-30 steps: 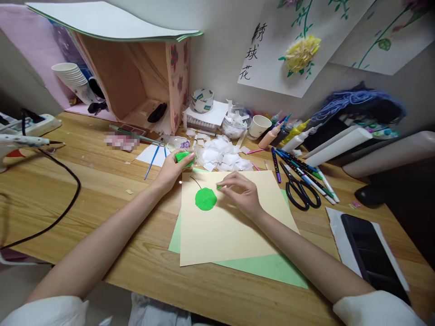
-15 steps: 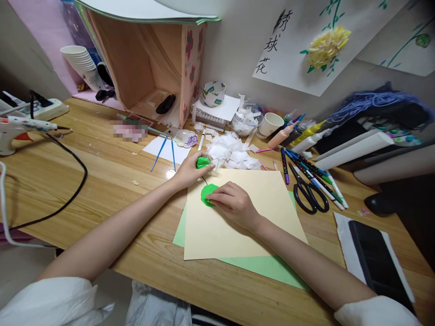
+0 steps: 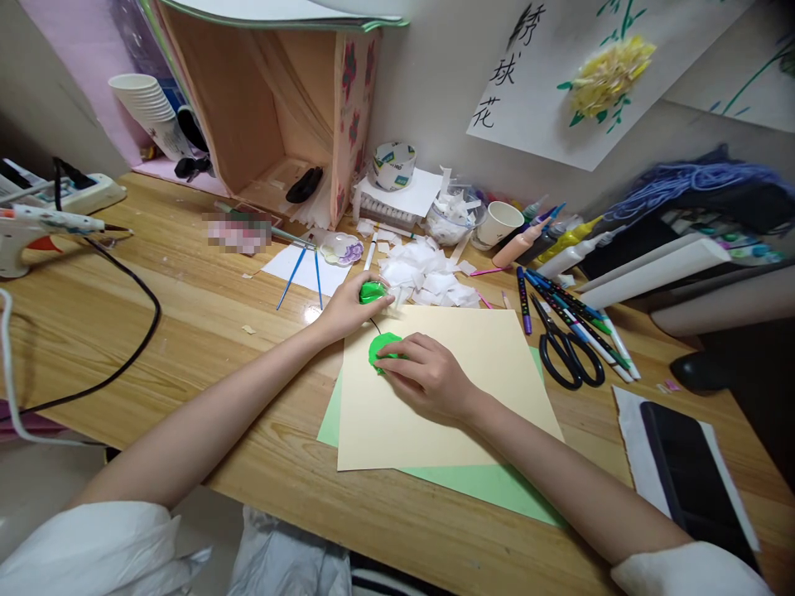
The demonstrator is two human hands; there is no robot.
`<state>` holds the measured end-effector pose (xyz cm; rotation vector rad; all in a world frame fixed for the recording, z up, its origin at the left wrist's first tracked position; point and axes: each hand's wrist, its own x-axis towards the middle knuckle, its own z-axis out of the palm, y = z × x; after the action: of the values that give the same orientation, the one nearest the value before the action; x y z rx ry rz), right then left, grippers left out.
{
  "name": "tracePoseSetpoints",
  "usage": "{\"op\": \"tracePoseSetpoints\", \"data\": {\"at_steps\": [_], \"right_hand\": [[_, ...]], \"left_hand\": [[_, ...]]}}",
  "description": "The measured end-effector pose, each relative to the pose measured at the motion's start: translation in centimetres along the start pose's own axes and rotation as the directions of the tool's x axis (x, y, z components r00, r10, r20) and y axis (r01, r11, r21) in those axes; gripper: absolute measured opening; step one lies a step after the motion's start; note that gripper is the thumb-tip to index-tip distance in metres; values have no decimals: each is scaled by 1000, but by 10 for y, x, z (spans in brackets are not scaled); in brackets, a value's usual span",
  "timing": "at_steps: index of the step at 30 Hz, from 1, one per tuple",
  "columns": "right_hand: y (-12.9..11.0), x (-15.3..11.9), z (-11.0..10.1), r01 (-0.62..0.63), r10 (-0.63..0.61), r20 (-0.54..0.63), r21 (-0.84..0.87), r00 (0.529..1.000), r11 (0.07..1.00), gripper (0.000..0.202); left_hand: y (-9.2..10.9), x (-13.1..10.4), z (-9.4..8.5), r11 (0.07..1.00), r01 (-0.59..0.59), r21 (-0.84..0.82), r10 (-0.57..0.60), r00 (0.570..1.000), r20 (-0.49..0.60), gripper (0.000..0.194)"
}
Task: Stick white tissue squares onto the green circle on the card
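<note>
Away leftward slants a dark line [image 3: 375,326] from the green disc [image 3: 381,344].

scissors [image 3: 554,331] beside pens [image 3: 580,324]; phone [image 3: 692,468] on white paper [image 3: 631,422]; glue gun [image 3: 59,218] at left

Lighting moderate over the bench [image 3: 279,439]; dimmer toward the upper-left corner and right edge. Small glare spot on the wood beside the left hand [image 3: 355,308]. Soft shadow under the right hand [image 3: 435,377] on the cream paper [image 3: 472,443]. Wide-angle stretching evident at both sleeves [image 3: 93,550]. Pixelated patch [image 3: 237,234] obscures detail, left of centre.
</note>
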<state>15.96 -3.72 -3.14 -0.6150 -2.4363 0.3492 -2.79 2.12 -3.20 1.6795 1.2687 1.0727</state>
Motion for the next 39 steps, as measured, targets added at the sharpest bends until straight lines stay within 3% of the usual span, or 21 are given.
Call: {"op": "tracePoseSetpoints", "data": {"at_steps": [8, 18, 26, 31, 35, 39], "right_hand": [[1, 1, -2, -33, 34, -72, 13, 997, 999, 13], [1, 0, -1, 8, -8, -8, 98, 1000, 995, 18], [3, -1, -5, 43, -45, -49, -32, 998, 999, 23], [6, -3, -6, 133, -133, 8, -95, 991, 987, 27], [6, -3, -5, 106, -109, -17, -127, 994, 986, 25], [5, -2, -6, 142, -133, 70, -148, 989, 979, 28]], "left_hand": [[-1, 0, 0, 1000, -8, 11, 8, 1000, 5, 25], [-1, 0, 0, 1000, -4, 20, 4, 1000, -7, 28], [-1, 1, 0, 1000, 13, 25, -13, 1000, -6, 27], [-3, 1, 0, 1000, 2, 24, -2, 1000, -7, 26], [-3, 1, 0, 1000, 2, 21, -2, 1000, 0, 26], [-3, 1, 0, 1000, 5, 24, -4, 1000, -8, 27]]}}
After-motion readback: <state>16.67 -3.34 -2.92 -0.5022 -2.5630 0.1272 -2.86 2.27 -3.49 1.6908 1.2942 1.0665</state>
